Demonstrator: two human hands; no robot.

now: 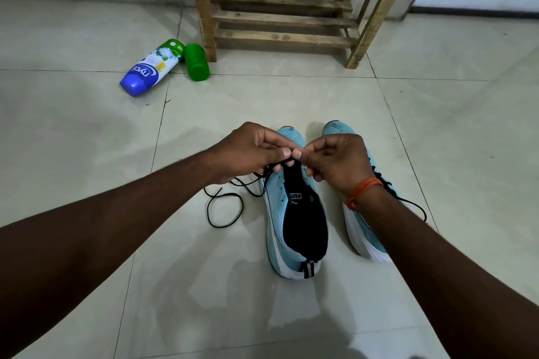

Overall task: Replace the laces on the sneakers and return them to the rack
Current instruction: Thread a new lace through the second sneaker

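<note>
Down on the tiled floor [408, 125], the head view shows two light-blue sneakers standing side by side, toes pointing away from the person toward a wooden rack [280, 17] that stands against the wall. The left sneaker [294, 213] has its black tongue and inner lining exposed and its eyelets mostly bare; the right sneaker [364, 230] is partly hidden behind the right forearm, with black lacing visible on its upper. Both hands meet just above the forward part of the left sneaker. The left hand [250, 151] is closed, thumb and forefinger pinching a black lace [226, 210], which trails down from the hand and loops loosely on the floor to the left of the shoe. The right hand [335, 160] is likewise curled closed, its thumb and forefinger tip to tip with those of the left hand at the same stretch of lace; an orange thread band [364, 191] circles its wrist. Well apart, near the rack's left leg, a blue-capped bottle [150, 68] lies on its side, touching a green container [197, 62].
</note>
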